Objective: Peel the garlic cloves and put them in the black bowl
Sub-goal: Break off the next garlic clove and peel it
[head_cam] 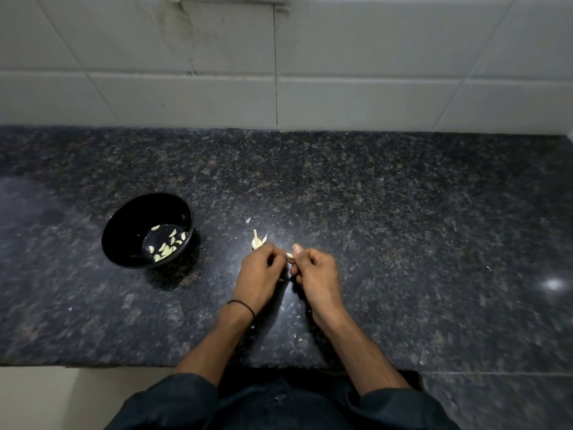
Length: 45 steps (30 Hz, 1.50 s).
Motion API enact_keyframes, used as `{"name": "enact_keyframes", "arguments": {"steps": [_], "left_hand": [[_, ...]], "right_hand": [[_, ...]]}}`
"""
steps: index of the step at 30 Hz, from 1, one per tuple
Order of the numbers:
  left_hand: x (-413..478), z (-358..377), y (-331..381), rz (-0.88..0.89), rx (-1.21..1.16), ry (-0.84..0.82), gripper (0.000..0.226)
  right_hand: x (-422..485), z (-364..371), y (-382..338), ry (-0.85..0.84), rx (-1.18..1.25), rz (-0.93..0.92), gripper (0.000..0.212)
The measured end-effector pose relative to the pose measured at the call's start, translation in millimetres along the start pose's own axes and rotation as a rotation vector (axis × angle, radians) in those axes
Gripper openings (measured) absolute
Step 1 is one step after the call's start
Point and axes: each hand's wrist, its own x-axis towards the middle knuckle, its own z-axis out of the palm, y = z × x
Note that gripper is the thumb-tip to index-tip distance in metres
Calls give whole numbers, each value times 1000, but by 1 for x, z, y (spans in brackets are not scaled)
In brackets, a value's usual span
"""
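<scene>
Countertop (pixel 387 193): dark speckled stone, polished, glossy, throws back light glare. Black bowl (pixel 124 240): smooth, shiny inside; plastic or ceramic, cannot tell. Wall tiles (pixel 372 100): white, smooth, dull sheen. Garlic clove (pixel 290 255): dry papery skin. Sleeves (pixel 173 401): dark matt cloth.

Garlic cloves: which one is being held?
The clove pinched between left hand and right hand; others lie in the black bowl or the cluster nearby.
</scene>
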Motion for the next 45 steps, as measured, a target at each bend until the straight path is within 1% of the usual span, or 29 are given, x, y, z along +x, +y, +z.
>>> {"name": "enact_keyframes", "arguments": {"steps": [3, 6, 9, 11, 15, 18, 21, 24, 28, 30, 34, 38, 45], "left_hand": [[-2, 2, 1, 80, 97, 58, 21], [-1, 2, 0, 99, 71, 88, 13], [-3, 3, 1, 115, 55, 102, 19], [-4, 4, 2, 124, -13, 97, 21], [-18, 3, 19, 124, -231, 88, 24], [-31, 6, 30, 117, -373, 121, 20], [-33, 5, 34, 46, -500, 155, 18], [-31, 1, 34, -14, -579, 156, 16], [-27, -4, 28, -31, -558, 156, 14], [-26, -7, 27, -16, -522, 144, 14], [-27, -12, 28, 49, -408, 123, 17], [-27, -15, 32, 129, -296, 87, 19], [-32, -16, 34, 185, -280, 49, 20]], "right_hand": [[1, 0, -2, 26, 10, -26, 41], [2, 0, -2, 56, 18, -40, 40], [2, -1, -2, 79, 28, -45, 38], [2, -2, -2, 88, 13, -45, 38], [1, -1, -4, 115, 3, -75, 37], [-3, 2, -7, 145, -27, -101, 37], [-9, 3, -11, 141, -128, -116, 38], [-13, 1, -16, 87, -176, -168, 33], [-16, -3, -21, 28, -233, -250, 18], [-18, -6, -24, -1, -270, -272, 15], [-20, -12, -29, -37, -345, -305, 19], [-20, -14, -29, -30, -394, -336, 24], [-21, -15, -28, 9, -386, -353, 32]]}}
